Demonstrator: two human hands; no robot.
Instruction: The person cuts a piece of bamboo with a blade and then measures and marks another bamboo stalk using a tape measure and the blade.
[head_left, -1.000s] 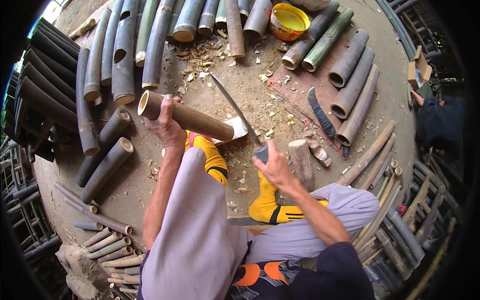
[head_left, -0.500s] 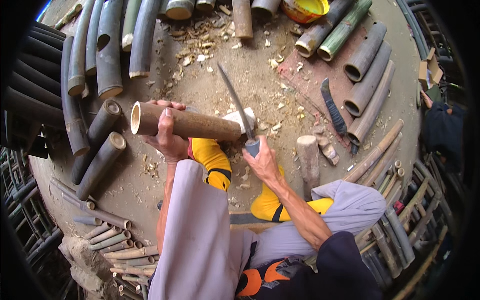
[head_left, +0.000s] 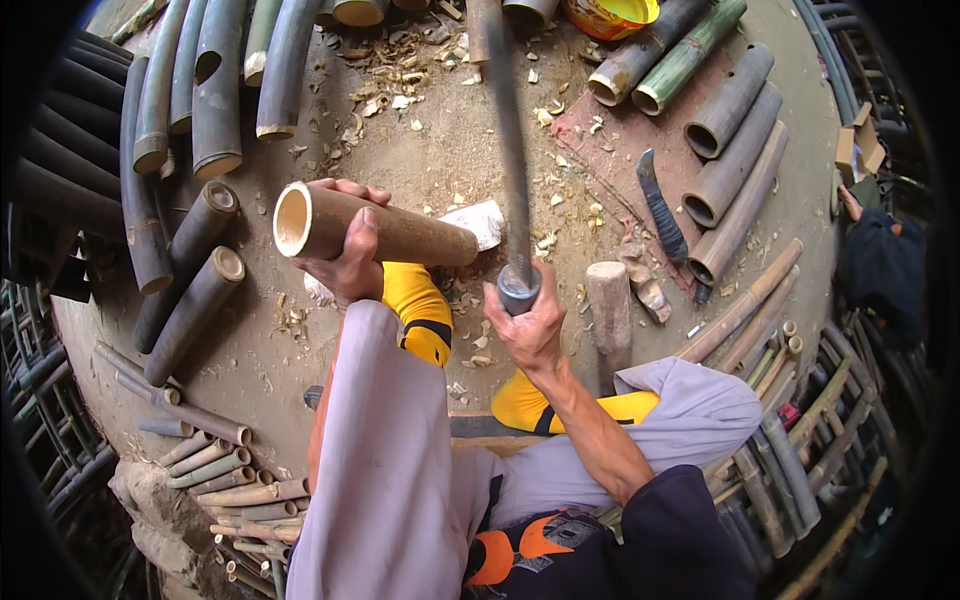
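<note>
My left hand [head_left: 352,258] is wrapped round a thick brown bamboo tube [head_left: 425,236], whose open pale end faces left. The tube's other end lies by a whitish lump [head_left: 480,222] that I cannot make out. In my right hand [head_left: 532,325] is a long knife, gripped by its round grey handle [head_left: 519,290]. Its dark blade [head_left: 514,150] stands raised, pointing away from me, apart from the tube and slightly blurred.
Dark bamboo tubes [head_left: 218,120] lie at the left, others [head_left: 735,115] at the right. A curved dark blade [head_left: 662,210] rests near a short wooden post [head_left: 609,310]. Shavings litter the ground [head_left: 450,130]. A yellow-red tub [head_left: 605,18] stands far off; another person [head_left: 885,260] is at the right edge.
My right hand has lifted the knife, its blade now upright and clear of the bamboo tube's end. The tube has shifted slightly, its open end turned more toward me.
</note>
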